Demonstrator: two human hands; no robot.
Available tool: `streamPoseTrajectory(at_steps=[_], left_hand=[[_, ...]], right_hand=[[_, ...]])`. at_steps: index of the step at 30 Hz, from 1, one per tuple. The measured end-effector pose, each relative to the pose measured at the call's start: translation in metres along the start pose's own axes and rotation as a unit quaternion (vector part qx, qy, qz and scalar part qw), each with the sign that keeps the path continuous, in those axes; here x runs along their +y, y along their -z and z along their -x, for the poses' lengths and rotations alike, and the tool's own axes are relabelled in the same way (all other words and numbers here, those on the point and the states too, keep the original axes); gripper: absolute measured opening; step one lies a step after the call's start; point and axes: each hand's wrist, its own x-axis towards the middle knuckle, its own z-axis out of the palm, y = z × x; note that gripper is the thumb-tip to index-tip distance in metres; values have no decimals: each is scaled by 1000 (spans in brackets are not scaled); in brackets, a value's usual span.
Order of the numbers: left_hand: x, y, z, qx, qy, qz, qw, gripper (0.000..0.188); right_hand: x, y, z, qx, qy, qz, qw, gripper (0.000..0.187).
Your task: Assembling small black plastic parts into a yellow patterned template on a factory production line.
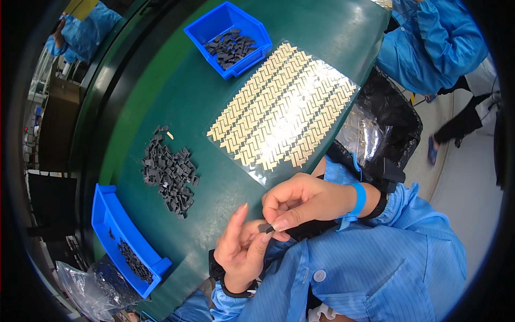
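Between my hands, near the front edge of the green table, is a small dark grey block (265,228). The thumb and fingertips of my right hand (308,201) pinch it. My left hand (241,249) steadies it from the other side with its thumb and a finger, other fingers raised. Beyond my right hand lies a clear sheet (259,176) bearing rows of small cream strips (279,107) in a zigzag pattern. To the left of the sheet, a loose heap of dark grey blocks (169,172) sits on the table, with one cream strip (170,136) beside it.
A blue bin (198,35) with dark blocks stands at the far side. Another blue bin (110,214), holding smaller dark pieces, is at the left, beside a clear plastic bag (94,284). A black-lined container (394,107) stands off the table's right edge. Other people in blue (424,48) are nearby.
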Motion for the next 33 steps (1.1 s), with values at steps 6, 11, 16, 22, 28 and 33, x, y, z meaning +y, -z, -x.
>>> streamPoseTrajectory(at_steps=[6,11,16,22,28,33], left_hand=[[9,9,-9,5,-113,-277,954,48],[11,6,-7,-6,-130,-315,940,43],[24,2,-15,-50,-178,-392,901,40],[31,3,-16,-5,-122,-325,938,33],[7,-18,-4,178,51,145,972,22],[-7,-5,9,117,215,480,842,22]], right_hand=[[-1,2,1,-42,-38,-57,997,19],[1,-4,0,-3,-36,24,999,11],[-10,-8,-6,16,18,278,960,7],[-23,-10,-11,-14,-57,37,998,23],[-11,-12,-17,29,5,-21,999,21],[9,16,-29,43,308,429,848,28]])
